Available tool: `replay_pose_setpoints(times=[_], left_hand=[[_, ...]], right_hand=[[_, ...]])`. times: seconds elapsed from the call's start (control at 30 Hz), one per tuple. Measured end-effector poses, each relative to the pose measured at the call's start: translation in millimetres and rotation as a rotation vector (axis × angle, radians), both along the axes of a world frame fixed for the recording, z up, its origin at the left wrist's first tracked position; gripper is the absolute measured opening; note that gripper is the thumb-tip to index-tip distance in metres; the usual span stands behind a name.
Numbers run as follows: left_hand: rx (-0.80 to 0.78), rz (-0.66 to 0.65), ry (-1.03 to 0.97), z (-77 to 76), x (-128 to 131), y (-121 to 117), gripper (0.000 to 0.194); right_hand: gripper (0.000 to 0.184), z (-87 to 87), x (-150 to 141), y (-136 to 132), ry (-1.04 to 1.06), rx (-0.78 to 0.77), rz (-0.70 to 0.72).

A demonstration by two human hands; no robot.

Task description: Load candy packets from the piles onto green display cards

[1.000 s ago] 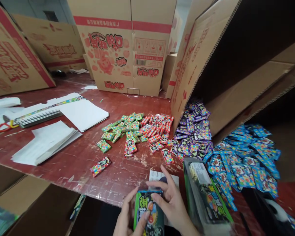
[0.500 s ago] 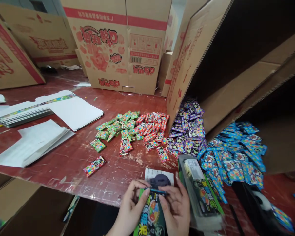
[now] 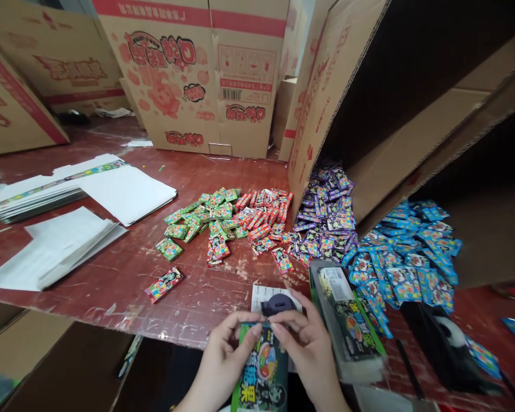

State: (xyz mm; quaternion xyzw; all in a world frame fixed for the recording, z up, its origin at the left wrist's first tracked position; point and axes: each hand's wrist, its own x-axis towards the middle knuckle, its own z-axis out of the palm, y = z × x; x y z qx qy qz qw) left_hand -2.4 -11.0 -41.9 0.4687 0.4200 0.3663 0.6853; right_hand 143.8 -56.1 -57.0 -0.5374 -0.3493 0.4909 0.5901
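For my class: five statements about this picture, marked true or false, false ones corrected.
1. The left hand and right hand both touch the dark printed package. True.
2. The purple packets lie between the red packets and the blue packets. True.
3. The blue packets lie left of the red packets. False: they lie further right.
4. A lone red packet lies apart on the table. True.
5. The right hand holds the lone red packet. False: no hand touches it.

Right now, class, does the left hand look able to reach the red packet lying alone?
Probably yes: the red packet lies ahead and left of the left hand, with nothing visible blocking the way. That hand holds the green-and-black box, though, so it would likely need to let go first.
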Motion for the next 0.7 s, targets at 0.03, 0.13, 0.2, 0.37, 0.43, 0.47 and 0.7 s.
replay_pose_setpoints(times=[0.03, 0.13, 0.2, 0.37, 0.43, 0.47, 0.7], left_hand=[[-0.024, 0.010, -0.007, 1.6, 0.8, 0.7, 0.026], [-0.002, 0.009, 0.025, 3.7, 3.0, 3.2, 0.026], [0.075, -0.016, 0.112, 2.7, 3.8, 3.6, 0.025], [0.228, -0.077, 0.120, -5.3, 6.5, -2.1, 0.015], [0.176, -0.062, 0.033, -9.7, 9.1, -4.6, 0.008], [0.135, -0.051, 0.003, -12.1, 10.6, -5.4, 0.010], [-0.024, -0.082, -0.025, -25.8, 20.1, -6.2, 0.028]], right_hand=[[0.066, 4.7, 2.5, 3.1, 0.050, -0.019, 0.009], [0.068, 13.4, 11.5, 11.7, 0.163, -0.081, 0.046], [0.066, 12.4, 18.0, 14.2, 0.206, -0.122, 0.084], [0.057, -5.7, 19.7, 0.7, 0.066, -0.105, 0.091], [0.050, -12.0, 15.9, -7.3, -0.079, -0.049, 0.071], [0.048, -13.6, 15.1, -9.2, -0.126, -0.026, 0.069], [0.020, 10.5, 45.2, 30.5, -0.305, 0.011, 0.257]])
